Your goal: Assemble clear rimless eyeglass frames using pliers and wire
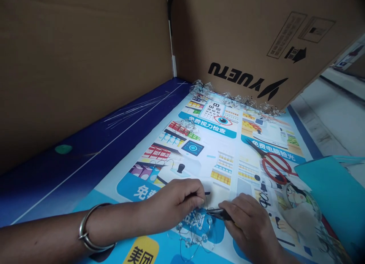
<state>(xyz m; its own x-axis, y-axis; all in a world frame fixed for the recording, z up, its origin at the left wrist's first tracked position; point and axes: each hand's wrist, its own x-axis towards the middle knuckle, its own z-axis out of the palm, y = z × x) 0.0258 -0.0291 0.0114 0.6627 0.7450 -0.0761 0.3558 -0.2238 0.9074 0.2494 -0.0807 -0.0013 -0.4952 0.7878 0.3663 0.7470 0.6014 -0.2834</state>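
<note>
My left hand [173,203] is closed in a pinch on a thin wire piece strung with clear beads [194,233], which lies on the printed poster [216,157]. My right hand [251,226] is closed around a small dark plier-like tool [218,214] whose tip meets the wire beside my left fingers. A silver bangle [85,230] circles my left wrist. Both hands rest low on the poster near its front edge.
Red-handled scissors [270,163] lie to the right on the poster. A heap of clear beaded wire [239,98] runs along the foot of the cardboard box [256,40]. Straight wires [134,110] lie at left. A teal sheet [333,195] is at right. Cardboard walls stand behind.
</note>
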